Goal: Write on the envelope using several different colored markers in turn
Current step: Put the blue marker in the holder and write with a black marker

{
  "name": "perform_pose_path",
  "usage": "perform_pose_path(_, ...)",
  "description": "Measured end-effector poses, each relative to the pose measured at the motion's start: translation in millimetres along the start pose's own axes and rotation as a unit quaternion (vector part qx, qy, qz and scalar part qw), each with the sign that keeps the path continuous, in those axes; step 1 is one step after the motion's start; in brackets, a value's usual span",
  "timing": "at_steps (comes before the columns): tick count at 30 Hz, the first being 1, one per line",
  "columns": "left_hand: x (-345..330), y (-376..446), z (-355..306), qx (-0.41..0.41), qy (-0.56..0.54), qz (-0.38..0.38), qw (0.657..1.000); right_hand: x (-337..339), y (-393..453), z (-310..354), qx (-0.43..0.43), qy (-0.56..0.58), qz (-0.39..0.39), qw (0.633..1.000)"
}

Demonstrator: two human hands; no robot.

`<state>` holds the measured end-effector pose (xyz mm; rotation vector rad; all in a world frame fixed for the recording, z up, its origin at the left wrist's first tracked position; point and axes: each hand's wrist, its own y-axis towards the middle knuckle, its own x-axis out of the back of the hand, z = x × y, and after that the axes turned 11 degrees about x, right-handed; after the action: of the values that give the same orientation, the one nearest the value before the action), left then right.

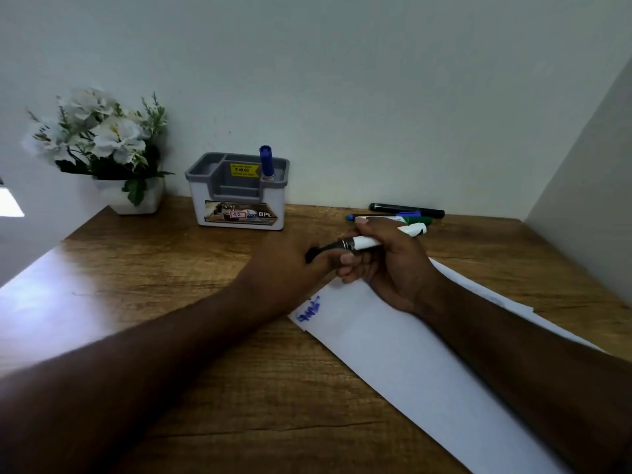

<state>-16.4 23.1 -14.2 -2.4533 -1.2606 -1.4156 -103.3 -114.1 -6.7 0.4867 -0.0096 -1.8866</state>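
Observation:
A long white envelope (393, 357) lies slantwise on the wooden desk (164, 268), with blue writing (308, 309) near its far left corner. My right hand (390, 265) grips a white-bodied marker (367, 241) with a black front end, held level above the envelope's far end. My left hand (287, 265) is closed around the marker's black tip end, probably its cap (313, 253). Behind my hands lie a black marker (407, 210), a green marker (415, 220) and a blue-tipped pen (352, 217).
A white and grey desk organizer (237, 193) stands at the back with a blue marker (266, 164) upright in it. A white pot of white flowers (102, 145) sits at the back left. Walls close the desk behind and on the right.

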Motion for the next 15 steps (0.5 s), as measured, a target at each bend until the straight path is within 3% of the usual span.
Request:
perform_pose_path(8, 27.2, 4.7, 17.7, 0.1, -0.047, 0.049, 0.993, 5.5, 1.8, 1.5, 0.019, 0.038, -0.046, 0.998)
perform_pose_path(11, 35.5, 5.9, 27.7, 0.095, -0.033, 0.123, 0.987, 7.0, 3.1, 1.0, 0.011, 0.025, -0.068, 0.997)
perform_pose_path(15, 34.4, 8.1, 27.2, 0.084, -0.017, 0.233, 0.969, 7.7, 4.9, -5.0, 0.038, 0.008, -0.028, 0.999)
